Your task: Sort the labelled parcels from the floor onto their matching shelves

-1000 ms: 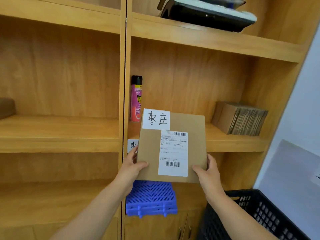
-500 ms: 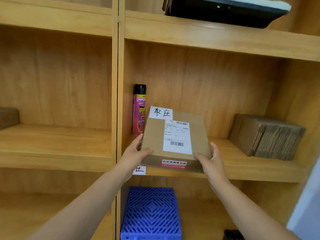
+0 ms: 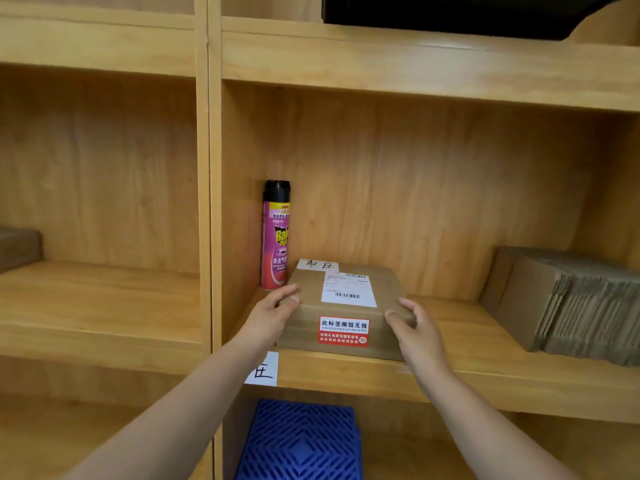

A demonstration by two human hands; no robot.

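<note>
Your body, as catalogued in the head view:

- Left hand (image 3: 273, 313): bare; no glove, ring or marking on the side that shows. Short, unpainted nails on the fingers (image 3: 292, 299).
- Left forearm (image 3: 180, 410): bare along its whole visible length; no sleeve edge, watch or band.
- Right hand (image 3: 417, 332): bare; no glove or ring in sight.
- Right forearm (image 3: 485, 427): bare to the frame's lower edge; no sleeve, strap or wristwear.

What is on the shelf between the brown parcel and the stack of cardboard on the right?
Nothing. In the head view, only bare wooden shelf lies between the parcel and the stack of flattened cardboard.
</note>
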